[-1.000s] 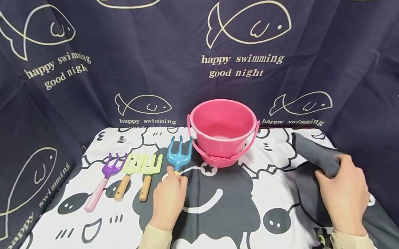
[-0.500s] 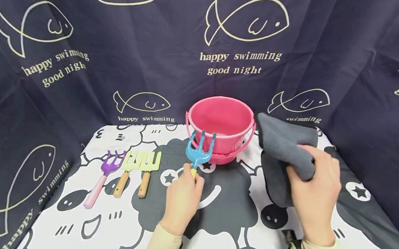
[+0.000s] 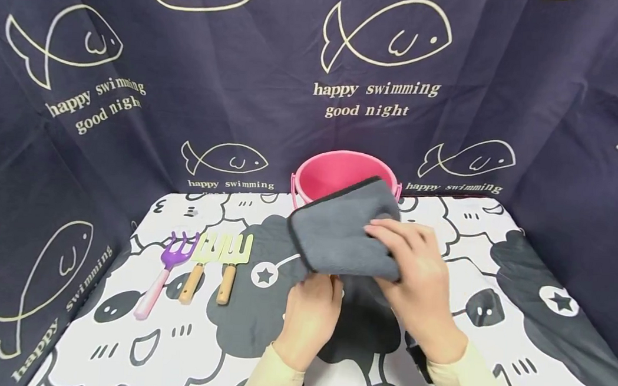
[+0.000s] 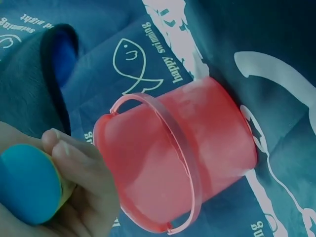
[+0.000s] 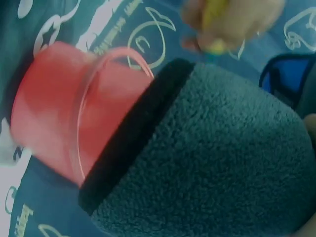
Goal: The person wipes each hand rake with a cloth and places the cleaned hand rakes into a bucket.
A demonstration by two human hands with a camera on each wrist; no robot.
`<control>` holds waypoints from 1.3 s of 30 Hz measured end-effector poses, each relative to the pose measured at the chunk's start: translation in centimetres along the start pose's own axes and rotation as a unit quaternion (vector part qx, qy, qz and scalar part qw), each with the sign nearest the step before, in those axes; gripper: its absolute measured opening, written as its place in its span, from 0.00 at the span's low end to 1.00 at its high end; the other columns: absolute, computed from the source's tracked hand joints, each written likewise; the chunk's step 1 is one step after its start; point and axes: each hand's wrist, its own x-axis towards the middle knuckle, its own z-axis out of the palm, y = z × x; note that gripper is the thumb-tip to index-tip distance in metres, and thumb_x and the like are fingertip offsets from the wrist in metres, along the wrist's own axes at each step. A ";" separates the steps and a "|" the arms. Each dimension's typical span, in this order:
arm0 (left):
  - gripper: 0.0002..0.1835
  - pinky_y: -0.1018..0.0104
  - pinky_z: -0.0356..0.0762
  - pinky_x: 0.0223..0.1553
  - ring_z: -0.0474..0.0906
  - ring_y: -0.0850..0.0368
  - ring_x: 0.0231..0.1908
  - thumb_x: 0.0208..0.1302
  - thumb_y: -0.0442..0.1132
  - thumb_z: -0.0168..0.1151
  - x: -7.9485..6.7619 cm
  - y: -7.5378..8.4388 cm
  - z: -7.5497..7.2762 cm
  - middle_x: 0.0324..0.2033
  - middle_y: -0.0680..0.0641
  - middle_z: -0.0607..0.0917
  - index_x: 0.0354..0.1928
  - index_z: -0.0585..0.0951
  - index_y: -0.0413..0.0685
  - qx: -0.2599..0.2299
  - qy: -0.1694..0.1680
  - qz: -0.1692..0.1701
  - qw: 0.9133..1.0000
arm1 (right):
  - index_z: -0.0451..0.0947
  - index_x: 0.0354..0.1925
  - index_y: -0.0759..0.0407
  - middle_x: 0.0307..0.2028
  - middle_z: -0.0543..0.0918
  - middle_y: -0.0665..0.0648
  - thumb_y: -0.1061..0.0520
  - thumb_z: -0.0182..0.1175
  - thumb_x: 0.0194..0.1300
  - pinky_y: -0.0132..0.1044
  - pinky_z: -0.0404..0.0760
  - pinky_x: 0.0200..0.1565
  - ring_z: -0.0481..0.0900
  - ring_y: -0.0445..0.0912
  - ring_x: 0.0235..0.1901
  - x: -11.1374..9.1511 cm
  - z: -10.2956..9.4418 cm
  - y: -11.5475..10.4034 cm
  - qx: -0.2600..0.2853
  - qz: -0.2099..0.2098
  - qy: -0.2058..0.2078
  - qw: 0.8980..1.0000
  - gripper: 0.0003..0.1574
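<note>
My left hand (image 3: 309, 317) grips the handle of a small blue garden hand fork. The handle's round blue end (image 4: 29, 185) with a yellow edge shows in the left wrist view. A grey fleecy cloth (image 3: 344, 230) with black edging hides the fork's tines in the head view. My right hand (image 3: 420, 282) holds this cloth by its right side, just above the left hand. Whether the cloth touches the tines, I cannot tell. In the right wrist view the fork's yellow handle part (image 5: 215, 12) appears beyond the cloth.
A pink bucket (image 3: 326, 167) stands at the back, partly behind the cloth. On the left lie a purple hand fork (image 3: 176, 256) with a pink handle and two light green forks (image 3: 226, 285) with wooden handles. A dark fish-print curtain (image 3: 272, 96) surrounds the sheep-print tablecloth (image 3: 182, 356).
My right hand has carried the grey cloth left from the table's right side, over the fork. My left hand has raised the blue fork and moved it rightward.
</note>
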 end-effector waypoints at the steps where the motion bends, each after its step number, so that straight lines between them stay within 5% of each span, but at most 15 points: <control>1: 0.11 0.61 0.65 0.12 0.71 0.51 0.12 0.58 0.33 0.68 -0.1 -0.1 0.0 0.16 0.48 0.70 0.23 0.74 0.45 0.022 0.018 0.030 0.999 | 0.84 0.54 0.55 0.52 0.87 0.56 0.69 0.72 0.45 0.35 0.71 0.62 0.78 0.58 0.49 0.1 0.6 0.0 0.001 -0.017 -0.014 1.000 0.34; 3: 0.14 0.62 0.64 0.13 0.69 0.51 0.13 0.57 0.32 0.69 -0.2 -0.1 0.0 0.16 0.49 0.69 0.20 0.74 0.47 0.036 0.034 0.056 0.997 | 0.84 0.55 0.54 0.53 0.86 0.55 0.68 0.72 0.47 0.41 0.73 0.60 0.78 0.57 0.49 0.4 1.6 0.1 0.005 -0.045 -0.043 0.998 0.34; 9: 0.12 0.62 0.69 0.18 0.74 0.51 0.16 0.67 0.35 0.61 0.3 0.3 -0.8 0.17 0.49 0.72 0.23 0.74 0.48 -0.078 -0.056 -0.057 0.994 | 0.82 0.59 0.53 0.57 0.83 0.56 0.60 0.69 0.53 0.47 0.72 0.63 0.77 0.57 0.54 0.8 3.5 0.6 -0.012 -0.076 -0.142 0.987 0.31; 15: 0.12 0.57 0.74 0.21 0.80 0.45 0.20 0.69 0.39 0.58 1.5 0.5 -1.0 0.19 0.47 0.76 0.25 0.76 0.47 -0.104 -0.107 -0.095 0.984 | 0.76 0.66 0.44 0.65 0.77 0.55 0.40 0.70 0.55 0.59 0.69 0.61 0.73 0.59 0.57 1.3 4.0 1.1 -0.058 -0.042 -0.198 0.978 0.41; 26: 0.11 0.51 0.81 0.28 0.87 0.43 0.28 0.72 0.42 0.53 5.5 1.3 -1.4 0.27 0.43 0.84 0.47 0.77 0.42 -0.143 -0.112 -0.120 0.976 | 0.79 0.63 0.48 0.60 0.79 0.59 0.56 0.70 0.59 0.55 0.63 0.64 0.68 0.60 0.59 2.7 4.5 2.1 0.035 0.013 -0.125 0.991 0.32; 39: 0.04 0.50 0.81 0.32 0.86 0.45 0.30 0.63 0.38 0.62 8.0 -0.7 -0.1 0.24 0.45 0.84 0.32 0.82 0.47 -0.148 -0.122 -0.101 0.976 | 0.81 0.60 0.48 0.57 0.80 0.59 0.59 0.71 0.53 0.54 0.64 0.62 0.67 0.60 0.56 2.6 5.9 3.6 0.053 0.023 -0.092 0.994 0.34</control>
